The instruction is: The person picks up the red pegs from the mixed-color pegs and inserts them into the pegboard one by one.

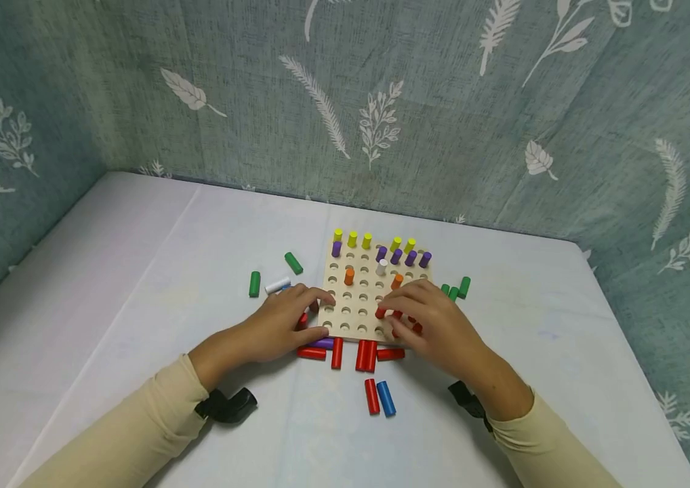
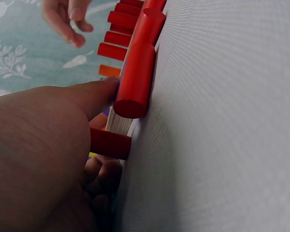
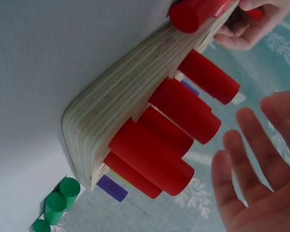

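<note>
A wooden pegboard with rows of round holes lies mid-table. My left hand rests at its near left corner, fingertips and thumb touching the board; a red peg is beneath the palm. My right hand hovers above the near right corner, where several red pegs stand in holes. In the right wrist view its fingers are spread apart from the pegs and hold nothing. Yellow pegs and purple pegs stand in the far rows; orange pegs and a white peg stand mid-board.
Loose red pegs lie along the board's near edge, with a blue peg nearer me. Green pegs and a white peg lie at left, more green pegs at right. A patterned cloth hangs behind the table.
</note>
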The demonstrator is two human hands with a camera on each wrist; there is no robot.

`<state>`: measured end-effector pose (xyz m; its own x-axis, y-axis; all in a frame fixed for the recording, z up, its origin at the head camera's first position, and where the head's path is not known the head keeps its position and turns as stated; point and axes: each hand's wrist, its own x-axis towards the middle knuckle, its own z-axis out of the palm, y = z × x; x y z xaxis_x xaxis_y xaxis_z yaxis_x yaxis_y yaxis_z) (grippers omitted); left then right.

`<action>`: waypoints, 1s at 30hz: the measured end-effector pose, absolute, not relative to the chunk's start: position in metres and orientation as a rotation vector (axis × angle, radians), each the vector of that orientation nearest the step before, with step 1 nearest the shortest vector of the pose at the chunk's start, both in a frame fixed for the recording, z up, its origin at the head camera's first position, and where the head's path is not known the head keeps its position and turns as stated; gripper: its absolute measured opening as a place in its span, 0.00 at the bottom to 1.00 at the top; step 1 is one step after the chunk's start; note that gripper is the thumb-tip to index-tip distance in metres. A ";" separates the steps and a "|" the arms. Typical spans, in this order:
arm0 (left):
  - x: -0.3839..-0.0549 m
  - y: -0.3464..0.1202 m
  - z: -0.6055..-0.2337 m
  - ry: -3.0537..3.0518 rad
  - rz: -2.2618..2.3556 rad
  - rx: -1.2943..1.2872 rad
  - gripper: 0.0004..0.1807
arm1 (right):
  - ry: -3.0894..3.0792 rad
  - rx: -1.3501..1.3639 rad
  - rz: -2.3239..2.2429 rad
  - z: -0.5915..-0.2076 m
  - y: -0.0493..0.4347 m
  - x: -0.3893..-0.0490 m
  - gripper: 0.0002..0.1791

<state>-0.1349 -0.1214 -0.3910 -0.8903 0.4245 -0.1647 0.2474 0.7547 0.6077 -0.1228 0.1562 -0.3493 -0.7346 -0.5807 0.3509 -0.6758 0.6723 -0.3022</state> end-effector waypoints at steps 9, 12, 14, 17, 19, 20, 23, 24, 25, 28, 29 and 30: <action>-0.133 -0.124 -0.391 2.659 0.858 0.535 0.31 | -2.569 1.058 0.625 -0.351 0.157 -0.116 0.13; -0.132 -0.125 -0.391 2.670 0.854 0.546 0.31 | -2.569 1.057 0.632 -0.351 0.158 -0.115 0.12; -0.133 -0.126 -0.390 2.679 0.856 0.551 0.31 | -2.567 1.072 0.662 -0.350 0.158 -0.116 0.11; -0.134 -0.126 -0.391 2.675 0.866 0.555 0.31 | -2.571 1.103 0.706 -0.351 0.160 -0.116 0.11; -0.135 -0.125 -0.392 2.662 0.874 0.556 0.31 | -2.580 1.121 0.732 -0.351 0.162 -0.116 0.10; -0.135 -0.124 -0.393 2.657 0.876 0.555 0.31 | -2.591 1.124 0.737 -0.352 0.163 -0.115 0.10; -0.135 -0.123 -0.394 2.652 0.878 0.552 0.31 | -2.618 1.136 0.742 -0.352 0.164 -0.114 0.10; -0.135 -0.123 -0.394 2.657 0.874 0.552 0.31 | -2.633 1.137 0.743 -0.352 0.165 -0.114 0.10; -0.135 -0.123 -0.393 2.660 0.872 0.554 0.31 | -2.655 1.133 0.740 -0.351 0.164 -0.114 0.11; -0.135 -0.123 -0.392 2.665 0.871 0.556 0.31 | -2.734 1.122 0.729 -0.351 0.163 -0.113 0.12; -0.135 -0.122 -0.392 2.664 0.870 0.554 0.31 | -2.761 1.121 0.723 -0.351 0.163 -0.113 0.12; -0.135 -0.122 -0.392 2.662 0.869 0.552 0.31 | -2.788 1.119 0.719 -0.352 0.163 -0.113 0.12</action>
